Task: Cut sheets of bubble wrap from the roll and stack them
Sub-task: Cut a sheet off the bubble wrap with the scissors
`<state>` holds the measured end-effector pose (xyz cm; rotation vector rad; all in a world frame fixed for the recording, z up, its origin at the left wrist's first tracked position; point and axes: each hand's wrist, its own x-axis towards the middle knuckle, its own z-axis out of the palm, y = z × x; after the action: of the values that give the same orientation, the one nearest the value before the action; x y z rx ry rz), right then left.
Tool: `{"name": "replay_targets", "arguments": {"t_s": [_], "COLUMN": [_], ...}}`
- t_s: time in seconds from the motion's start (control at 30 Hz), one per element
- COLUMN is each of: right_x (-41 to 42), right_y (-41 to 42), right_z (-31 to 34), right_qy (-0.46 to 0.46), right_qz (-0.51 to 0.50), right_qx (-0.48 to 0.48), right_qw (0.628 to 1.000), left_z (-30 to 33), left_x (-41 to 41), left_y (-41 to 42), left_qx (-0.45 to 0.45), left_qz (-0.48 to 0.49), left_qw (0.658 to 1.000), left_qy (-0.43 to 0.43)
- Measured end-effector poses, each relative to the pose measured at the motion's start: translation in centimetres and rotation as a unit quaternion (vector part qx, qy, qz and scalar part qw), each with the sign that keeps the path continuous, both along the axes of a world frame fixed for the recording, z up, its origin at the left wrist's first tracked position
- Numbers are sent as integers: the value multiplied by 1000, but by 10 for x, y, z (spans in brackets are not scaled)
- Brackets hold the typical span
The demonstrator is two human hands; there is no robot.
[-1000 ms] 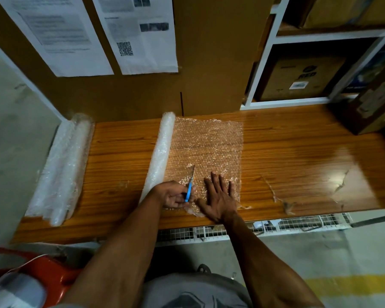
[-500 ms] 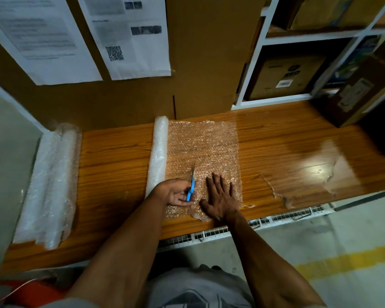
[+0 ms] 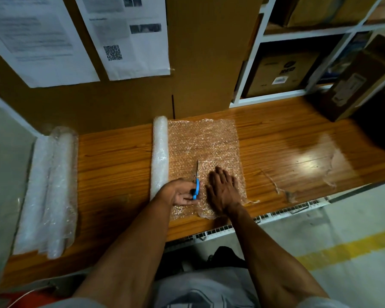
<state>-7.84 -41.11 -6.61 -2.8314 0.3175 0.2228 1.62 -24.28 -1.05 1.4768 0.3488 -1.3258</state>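
Bubble wrap sheet flat on table, right of roll. Left hand fingers grip blue scissors; right hand flat, fingers straight. Advise: keep sheet taut, cut parallel to roll.

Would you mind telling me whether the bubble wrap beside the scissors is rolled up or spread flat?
Partly unrolled: the sheet lies flat on the table, running from the roll, with the right hand pressing it.
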Motion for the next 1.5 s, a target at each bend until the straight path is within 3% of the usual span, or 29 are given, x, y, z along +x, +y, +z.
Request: {"name": "replay_targets", "arguments": {"t_s": [0.33, 0.53, 0.87, 1.2, 1.5], "right_x": [30, 44, 54, 56, 62], "right_y": [-27, -41, -54, -59, -56], "right_z": [-3, 0, -10, -12, -15], "right_qy": [78, 12, 56, 25, -17], "right_qz": [75, 81, 108, 107, 82], "right_qx": [-13, 3, 6, 2, 21], "right_qw": [994, 997, 993, 994, 996], "left_z": [7, 8, 5, 10, 4], "left_x": [15, 19, 23, 38, 50], "left_y": [-17, -29, -32, -43, -49], "left_qx": [13, 30, 17, 25, 28], "left_qz": [-4, 36, 67, 40, 72], "left_qw": [1000, 998, 998, 999, 997], "left_qy": [-1, -40, -15, -3, -28]}}
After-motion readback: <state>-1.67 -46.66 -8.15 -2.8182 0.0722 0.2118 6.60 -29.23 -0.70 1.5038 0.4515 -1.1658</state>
